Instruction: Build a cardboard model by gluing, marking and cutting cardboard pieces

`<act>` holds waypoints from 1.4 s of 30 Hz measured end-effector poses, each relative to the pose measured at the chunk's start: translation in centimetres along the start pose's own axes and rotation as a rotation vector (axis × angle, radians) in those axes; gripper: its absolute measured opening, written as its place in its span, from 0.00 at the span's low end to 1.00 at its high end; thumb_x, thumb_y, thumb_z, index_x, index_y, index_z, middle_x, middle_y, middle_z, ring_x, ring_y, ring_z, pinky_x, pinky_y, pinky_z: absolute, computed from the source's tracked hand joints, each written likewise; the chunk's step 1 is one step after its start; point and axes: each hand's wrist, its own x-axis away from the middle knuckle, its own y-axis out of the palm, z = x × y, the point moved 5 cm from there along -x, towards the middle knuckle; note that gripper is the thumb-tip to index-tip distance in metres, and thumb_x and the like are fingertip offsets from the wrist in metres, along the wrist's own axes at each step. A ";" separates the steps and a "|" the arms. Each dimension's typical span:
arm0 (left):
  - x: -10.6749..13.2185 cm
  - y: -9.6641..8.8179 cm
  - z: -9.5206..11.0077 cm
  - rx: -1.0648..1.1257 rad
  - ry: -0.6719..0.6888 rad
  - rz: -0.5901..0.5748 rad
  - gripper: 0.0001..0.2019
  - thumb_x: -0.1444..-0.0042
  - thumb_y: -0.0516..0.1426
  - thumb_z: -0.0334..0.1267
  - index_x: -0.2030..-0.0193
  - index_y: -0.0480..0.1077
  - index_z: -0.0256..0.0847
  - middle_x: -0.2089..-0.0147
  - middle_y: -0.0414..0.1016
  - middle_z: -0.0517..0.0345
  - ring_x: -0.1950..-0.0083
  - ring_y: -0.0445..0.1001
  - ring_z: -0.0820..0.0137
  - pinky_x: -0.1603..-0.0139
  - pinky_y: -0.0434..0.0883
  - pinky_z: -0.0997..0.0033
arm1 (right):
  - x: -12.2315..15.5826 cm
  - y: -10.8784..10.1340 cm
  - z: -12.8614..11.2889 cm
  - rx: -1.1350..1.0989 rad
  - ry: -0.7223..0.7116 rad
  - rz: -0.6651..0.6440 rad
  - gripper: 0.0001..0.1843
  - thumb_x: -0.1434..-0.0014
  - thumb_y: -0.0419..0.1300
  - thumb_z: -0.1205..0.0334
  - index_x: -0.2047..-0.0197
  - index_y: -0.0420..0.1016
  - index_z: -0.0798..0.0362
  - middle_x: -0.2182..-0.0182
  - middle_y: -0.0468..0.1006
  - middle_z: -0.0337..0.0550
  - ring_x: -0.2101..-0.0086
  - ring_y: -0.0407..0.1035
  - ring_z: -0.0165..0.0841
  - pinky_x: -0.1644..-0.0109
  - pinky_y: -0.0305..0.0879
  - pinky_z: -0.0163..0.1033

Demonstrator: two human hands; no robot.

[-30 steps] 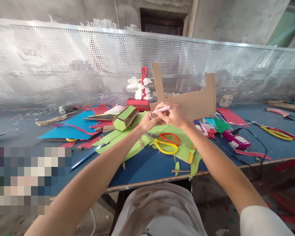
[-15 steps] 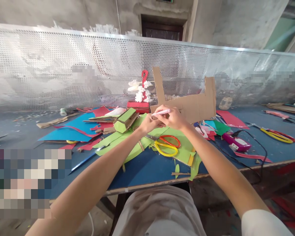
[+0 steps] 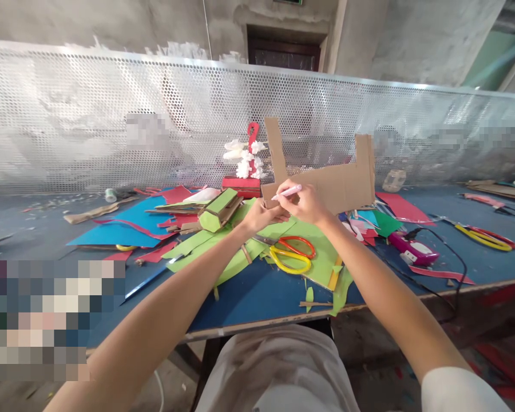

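Observation:
A large cut piece of brown cardboard (image 3: 343, 186) with two upright arms stands raised above the table. My left hand (image 3: 261, 217) is closed on its lower left edge; the fingertips are partly hidden. In a pinch, my right hand (image 3: 305, 205) holds a slim pink pen (image 3: 290, 191), its tip pointing left at the cardboard's lower left part. Whether the tip touches the cardboard I cannot tell. Below the hands, scissors with red and yellow handles (image 3: 292, 254) lie on light green paper (image 3: 321, 269). A green-covered cardboard box shape (image 3: 218, 210) sits left of my left hand.
Behind stands a red stand with white flowers (image 3: 249, 166), before a perforated metal screen (image 3: 111, 126). Blue paper (image 3: 115, 226) lies left. At right are a magenta device (image 3: 416, 250) with a black cable and pliers (image 3: 480, 234). The table's front edge (image 3: 249, 327) is near my body.
The pink pen has tilted, with its tip lower, and shifted slightly right with my right hand. The cardboard has shifted slightly left. My left hand keeps its hold.

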 end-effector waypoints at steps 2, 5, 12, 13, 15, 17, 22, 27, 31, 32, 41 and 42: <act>0.0 -0.1 0.0 -0.001 0.004 0.003 0.21 0.46 0.77 0.53 0.62 0.85 0.35 0.60 0.91 0.42 0.60 0.91 0.62 0.51 0.88 0.64 | 0.0 -0.3 0.1 0.001 0.011 0.011 0.17 0.27 0.62 0.44 0.58 0.78 0.50 0.64 0.85 0.43 0.70 0.73 0.32 0.62 0.66 0.38; 0.0 -0.2 0.1 -0.005 0.010 -0.004 0.24 0.49 0.78 0.57 0.64 0.85 0.35 0.61 0.91 0.42 0.59 0.91 0.59 0.49 0.88 0.61 | 0.1 -0.2 -0.1 0.021 -0.001 -0.011 0.18 0.26 0.62 0.44 0.58 0.79 0.50 0.63 0.85 0.43 0.70 0.73 0.32 0.61 0.66 0.38; 0.0 -0.4 0.3 0.032 0.017 0.029 0.27 0.53 0.80 0.58 0.64 0.85 0.34 0.64 0.89 0.43 0.61 0.91 0.58 0.49 0.89 0.59 | 0.1 -0.3 0.3 0.090 -0.027 -0.015 0.14 0.27 0.62 0.49 0.58 0.79 0.49 0.64 0.83 0.41 0.70 0.72 0.31 0.60 0.65 0.38; 0.0 -0.5 0.4 0.036 0.024 0.040 0.28 0.53 0.80 0.59 0.61 0.85 0.34 0.64 0.90 0.43 0.61 0.91 0.57 0.50 0.89 0.58 | 0.1 -0.7 0.7 0.101 -0.017 0.005 0.13 0.27 0.62 0.49 0.58 0.78 0.49 0.65 0.82 0.41 0.71 0.72 0.32 0.60 0.65 0.38; -0.1 -0.8 0.5 0.048 0.035 0.074 0.30 0.55 0.80 0.60 0.59 0.85 0.33 0.64 0.89 0.42 0.62 0.91 0.56 0.52 0.90 0.56 | 0.2 -1.4 1.4 0.115 0.005 0.038 0.12 0.28 0.62 0.51 0.58 0.78 0.49 0.66 0.82 0.41 0.72 0.71 0.32 0.62 0.65 0.38; -0.1 -1.0 0.5 0.061 0.036 0.097 0.32 0.57 0.81 0.60 0.58 0.85 0.32 0.65 0.89 0.42 0.63 0.90 0.56 0.54 0.90 0.55 | 0.3 -1.8 1.9 0.109 0.024 0.056 0.12 0.28 0.61 0.50 0.58 0.77 0.50 0.66 0.82 0.41 0.73 0.71 0.32 0.64 0.65 0.38; 0.1 -1.1 0.7 0.072 0.056 0.096 0.34 0.58 0.81 0.62 0.58 0.86 0.33 0.63 0.90 0.42 0.61 0.91 0.54 0.53 0.89 0.55 | 0.4 -1.0 1.4 0.070 0.014 0.006 0.18 0.26 0.62 0.43 0.56 0.80 0.49 0.63 0.85 0.42 0.69 0.76 0.33 0.61 0.68 0.37; -0.1 -1.8 1.4 0.080 0.092 0.162 0.36 0.59 0.81 0.65 0.56 0.86 0.34 0.62 0.90 0.43 0.60 0.91 0.55 0.53 0.88 0.59 | 0.4 -1.7 2.5 0.006 0.041 0.108 0.23 0.22 0.58 0.38 0.47 0.82 0.48 0.60 0.87 0.43 0.67 0.79 0.35 0.62 0.72 0.38; -0.2 -3.1 1.9 0.117 0.093 0.233 0.35 0.58 0.80 0.66 0.58 0.86 0.34 0.60 0.91 0.41 0.61 0.90 0.58 0.53 0.87 0.62 | 0.6 -4.3 3.5 0.135 -0.068 0.233 0.20 0.18 0.54 0.47 0.39 0.80 0.49 0.50 0.88 0.51 0.54 0.83 0.42 0.47 0.78 0.47; -0.2 -3.4 2.0 0.121 0.093 0.235 0.35 0.58 0.79 0.66 0.58 0.86 0.34 0.60 0.91 0.41 0.61 0.90 0.58 0.52 0.87 0.63 | 0.7 -4.7 3.5 0.213 -0.121 0.212 0.17 0.19 0.57 0.50 0.40 0.81 0.49 0.49 0.88 0.53 0.51 0.82 0.45 0.43 0.77 0.50; -0.2 -4.3 2.0 0.068 0.089 0.172 0.33 0.55 0.78 0.65 0.59 0.85 0.34 0.59 0.91 0.40 0.59 0.91 0.58 0.54 0.87 0.65 | 0.7 -4.7 4.9 0.504 -0.178 0.026 0.10 0.23 0.62 0.63 0.44 0.84 0.48 0.45 0.87 0.56 0.45 0.77 0.50 0.37 0.72 0.56; -0.2 -4.5 1.9 0.062 0.091 0.167 0.33 0.55 0.78 0.65 0.59 0.85 0.34 0.59 0.91 0.40 0.59 0.91 0.58 0.54 0.87 0.65 | 0.7 -4.7 4.9 0.511 -0.186 0.019 0.11 0.23 0.61 0.62 0.44 0.84 0.48 0.45 0.87 0.56 0.46 0.77 0.49 0.38 0.72 0.56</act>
